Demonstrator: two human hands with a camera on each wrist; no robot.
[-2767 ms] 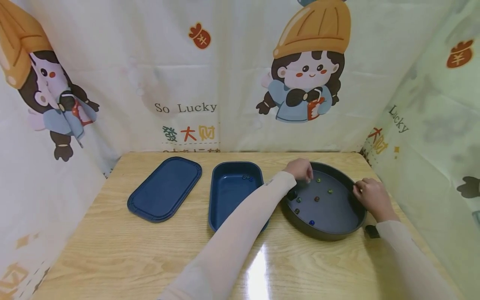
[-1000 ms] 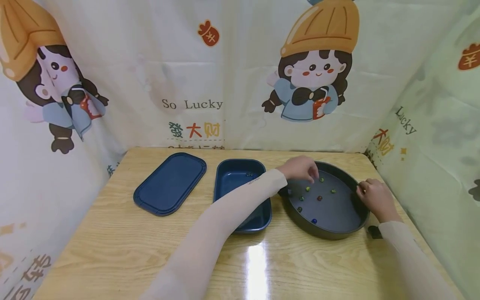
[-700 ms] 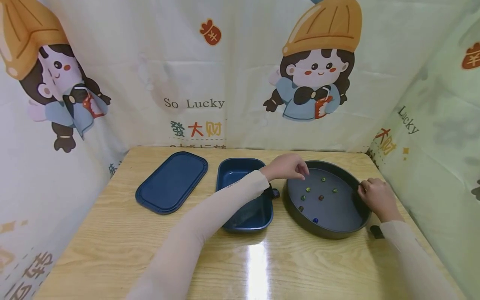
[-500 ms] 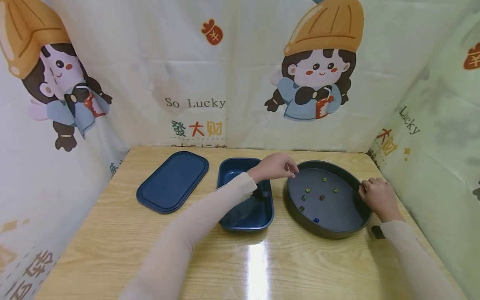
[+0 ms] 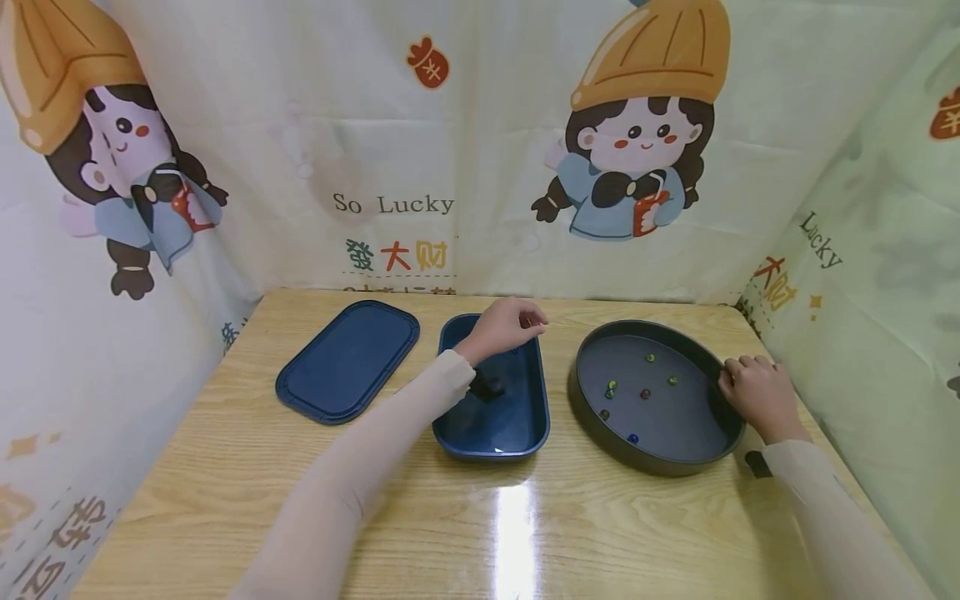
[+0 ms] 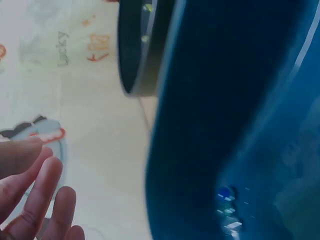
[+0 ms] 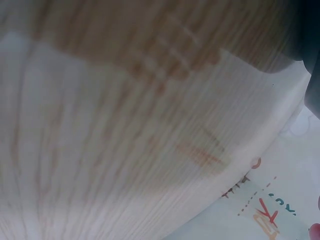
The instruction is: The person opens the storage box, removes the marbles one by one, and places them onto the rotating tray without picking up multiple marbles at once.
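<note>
My left hand (image 5: 501, 327) hovers over the far part of a blue rectangular container (image 5: 545, 417). Its thumb and fingers bend toward each other, and whether a marble lies between their tips is hidden. Inside the container, the left wrist view has a blue marble (image 6: 225, 193) with greenish and clear ones beside it. My right hand (image 5: 761, 396) grips the right rim of a round dark grey pan (image 5: 675, 429). Several marbles are spread over its bottom, among them a blue marble (image 5: 633, 437), a reddish marble (image 5: 645, 393) and a yellow-green marble (image 5: 650, 357).
A flat blue lid (image 5: 348, 362) with rounded corners lies left of the container on the wooden table (image 5: 420, 533). Printed curtains (image 5: 487, 150) hang behind the table and along both sides. The right wrist view mostly shows blurred wood grain.
My left hand has left the pan and moved left over the blue container. A yellow-green marble in the pan has shifted close to a green one. My right hand has stayed on the rim.
</note>
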